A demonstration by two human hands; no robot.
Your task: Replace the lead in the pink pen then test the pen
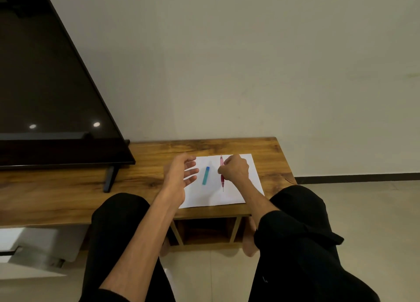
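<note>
A pink pen (222,180) lies lengthwise on a white sheet of paper (229,196), its thin tip pointing toward me. My right hand (234,169) sits over the pen's middle with fingers curled onto it. A blue-green lead case (206,175) rests on the paper to the left of the pen. My left hand (181,174) hovers open just left of the case, fingers spread, touching nothing.
The paper lies on a low wooden table (145,181). A large dark television (52,110) on a stand foot (109,179) fills the table's left part. My knees in black trousers flank the table's front edge. A pale wall stands right behind the table.
</note>
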